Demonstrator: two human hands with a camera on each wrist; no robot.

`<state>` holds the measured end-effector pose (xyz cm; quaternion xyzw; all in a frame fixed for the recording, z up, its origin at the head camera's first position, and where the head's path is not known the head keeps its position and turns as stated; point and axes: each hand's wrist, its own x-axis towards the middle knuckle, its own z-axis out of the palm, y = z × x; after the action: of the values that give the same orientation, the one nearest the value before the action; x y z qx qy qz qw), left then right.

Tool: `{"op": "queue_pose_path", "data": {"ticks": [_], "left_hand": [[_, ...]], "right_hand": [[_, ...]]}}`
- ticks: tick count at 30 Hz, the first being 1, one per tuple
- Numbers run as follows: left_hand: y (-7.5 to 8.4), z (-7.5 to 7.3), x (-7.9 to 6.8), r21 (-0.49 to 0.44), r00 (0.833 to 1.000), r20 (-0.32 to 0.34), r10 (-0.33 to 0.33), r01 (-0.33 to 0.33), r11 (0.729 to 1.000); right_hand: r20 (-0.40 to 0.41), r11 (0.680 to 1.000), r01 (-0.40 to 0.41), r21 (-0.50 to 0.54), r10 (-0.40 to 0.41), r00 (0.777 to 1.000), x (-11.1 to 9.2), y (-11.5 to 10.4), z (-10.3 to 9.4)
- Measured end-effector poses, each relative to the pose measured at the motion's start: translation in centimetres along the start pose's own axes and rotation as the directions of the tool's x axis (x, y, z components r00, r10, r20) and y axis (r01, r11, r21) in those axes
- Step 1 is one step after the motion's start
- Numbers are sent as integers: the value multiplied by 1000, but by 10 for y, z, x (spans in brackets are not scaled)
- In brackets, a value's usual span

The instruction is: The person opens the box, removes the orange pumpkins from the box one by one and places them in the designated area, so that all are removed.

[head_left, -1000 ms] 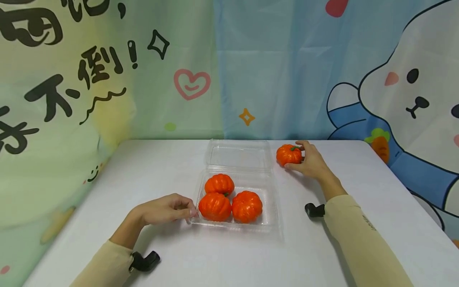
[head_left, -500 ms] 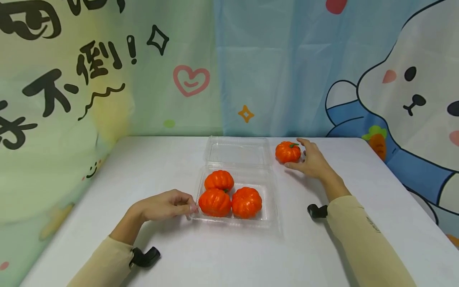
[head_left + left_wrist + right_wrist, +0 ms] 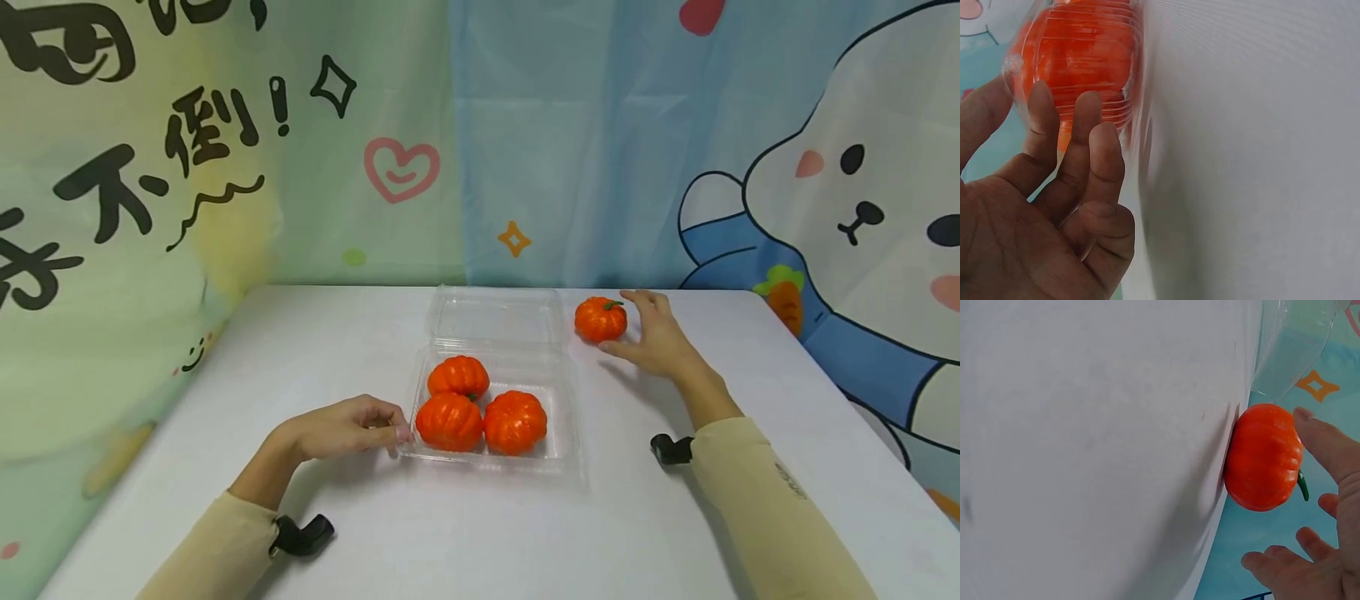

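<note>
A clear plastic clamshell box (image 3: 558,450) lies on the table with its lid (image 3: 498,318) folded back. Inside sit three small orange pumpkins, one at the back left (image 3: 458,377), one at the front left (image 3: 449,422) and one at the right (image 3: 516,423). My left hand (image 3: 352,428) pinches the box's near left corner between thumb and fingers. Another orange pumpkin (image 3: 600,320), with a green stem, stands on the table right of the lid. Around its right side my right hand (image 3: 660,337) spreads its fingers; in the right wrist view the pumpkin (image 3: 1264,457) is not gripped.
The white table (image 3: 480,533) ends at the back against a printed cloth backdrop (image 3: 540,150). A black wrist camera (image 3: 303,537) hangs under the left sleeve, and a second camera (image 3: 670,450) under the right sleeve.
My right hand has drawn slightly right, widening the gap to the lone pumpkin, which stays on the table. My left hand keeps its place at the box corner.
</note>
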<state>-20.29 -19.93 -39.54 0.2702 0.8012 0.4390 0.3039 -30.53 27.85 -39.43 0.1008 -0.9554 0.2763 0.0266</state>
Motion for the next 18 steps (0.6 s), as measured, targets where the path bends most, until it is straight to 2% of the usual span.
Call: {"op": "queue_pose_path", "data": {"ticks": [6, 13, 18], "left_hand": [[0, 0, 1, -2, 1000, -2, 12, -12, 1000], [0, 0, 0, -6, 1000, -3, 1, -1, 1000], [2, 1, -1, -5, 1000, -8, 9, -9, 1000]], "right_hand": [[-2, 1000, 4, 12, -4, 1000, -5, 2, -1], [-21, 998, 67, 16, -67, 998, -11, 0, -3], [-11, 997, 77, 1, -77, 997, -15, -5, -5]]}}
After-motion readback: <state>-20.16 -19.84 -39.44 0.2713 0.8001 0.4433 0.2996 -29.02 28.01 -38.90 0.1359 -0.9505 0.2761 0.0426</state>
